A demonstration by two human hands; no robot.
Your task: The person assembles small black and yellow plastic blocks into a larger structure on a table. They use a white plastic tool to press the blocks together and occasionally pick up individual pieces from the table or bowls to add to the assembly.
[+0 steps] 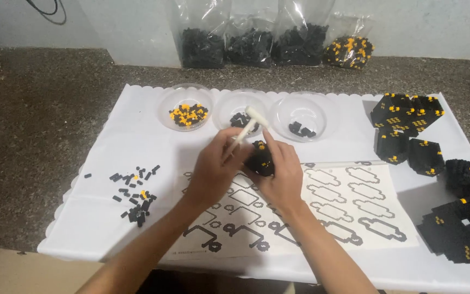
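My right hand (pixel 281 177) grips half-built black block model (pixel 260 159) above pattern sheet (pixel 354 204); left hand (pixel 213 169) pinches white tool (pixel 248 122). Finished models (pixel 406 130) stacked right; loose bricks (pixel 134 196) remain on table (pixel 126 136).

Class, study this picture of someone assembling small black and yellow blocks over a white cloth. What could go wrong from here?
1. The white tool in the left hand might slip and knock pieces off the black block model that the right hand holds.
2. The left forearm is close to the loose bricks on the white cloth and could scatter them.
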